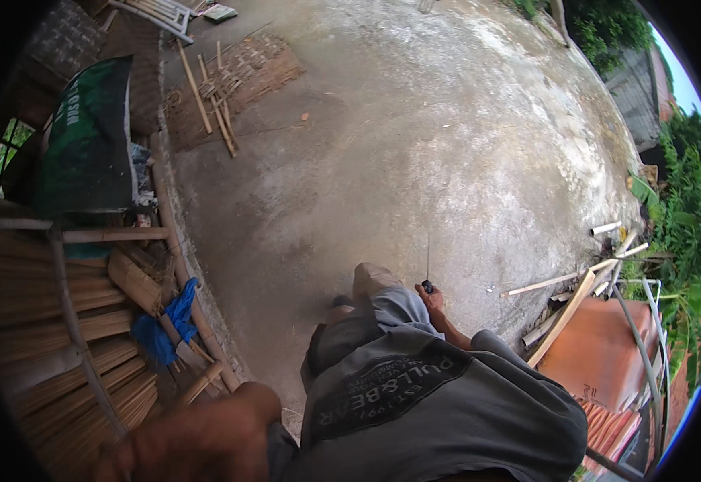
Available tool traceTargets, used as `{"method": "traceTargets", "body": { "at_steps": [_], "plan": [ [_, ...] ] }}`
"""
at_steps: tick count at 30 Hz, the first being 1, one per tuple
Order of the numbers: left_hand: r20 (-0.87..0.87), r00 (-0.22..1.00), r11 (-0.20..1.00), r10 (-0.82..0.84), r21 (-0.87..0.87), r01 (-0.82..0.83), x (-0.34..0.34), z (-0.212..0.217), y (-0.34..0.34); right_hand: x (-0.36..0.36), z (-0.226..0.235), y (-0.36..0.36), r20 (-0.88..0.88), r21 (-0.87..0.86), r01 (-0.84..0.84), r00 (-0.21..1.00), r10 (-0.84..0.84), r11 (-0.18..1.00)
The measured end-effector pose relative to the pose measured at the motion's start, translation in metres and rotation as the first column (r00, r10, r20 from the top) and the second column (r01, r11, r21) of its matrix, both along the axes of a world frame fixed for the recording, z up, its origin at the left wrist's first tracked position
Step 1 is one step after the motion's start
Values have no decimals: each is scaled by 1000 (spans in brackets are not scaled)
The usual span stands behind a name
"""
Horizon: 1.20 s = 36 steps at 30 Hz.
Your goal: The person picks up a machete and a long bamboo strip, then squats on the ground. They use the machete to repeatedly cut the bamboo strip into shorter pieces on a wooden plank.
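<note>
My right hand (432,300), in front of my grey shirt, is closed around the dark handle of a thin-bladed tool (428,255). Its narrow blade or rod points straight ahead over the concrete; the exact kind cannot be made out. At the lower left, my bent left arm brings my left hand (125,459) close to the camera. Motion smears that hand, so its fingers cannot be read. Beyond it are a blue plastic sheet (157,333) and a stack of slender bamboo strips (29,337).
A bamboo pole frame (194,309) runs along the left, with a dark green banner (85,136) hanging farther off. Bamboo pieces (220,104) lie on the concrete ground (374,153). Wooden lengths (563,317) and an orange-brown sheet (611,341) are piled at the right.
</note>
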<state>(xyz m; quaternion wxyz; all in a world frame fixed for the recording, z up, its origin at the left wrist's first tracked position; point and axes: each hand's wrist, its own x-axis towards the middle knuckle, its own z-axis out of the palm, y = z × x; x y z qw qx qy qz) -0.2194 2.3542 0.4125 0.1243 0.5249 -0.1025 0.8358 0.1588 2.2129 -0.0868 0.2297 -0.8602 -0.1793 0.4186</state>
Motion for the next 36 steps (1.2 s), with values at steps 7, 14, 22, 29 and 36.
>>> {"method": "traceTargets", "body": {
  "at_steps": [7, 14, 22, 29, 36],
  "plan": [
    [722, 691, 141, -21, -682, 717, 61, -130, 177, 7, -5, 51, 149, -186, -176, 968, 204, 967],
    [687, 711, 70, 150, -724, 686, 73, -184, 286, 34, -18, 152, 172, -231, -290, 927, 332, 929],
    [518, 822, -219, 236, -796, 564, 78, -300, 393, 35, -6, 349, -70, -23, -255, 965, 253, 967],
    [366, 838, -497, 405, -682, 537, 28, -461, 379, -2, 2, 493, -316, -118, -166, 941, 122, 979],
    [207, 831, -537, 516, -678, 502, -84, -565, 467, -30, -49, 531, -143, -316, -321, 947, 289, 893]
  ]
}}
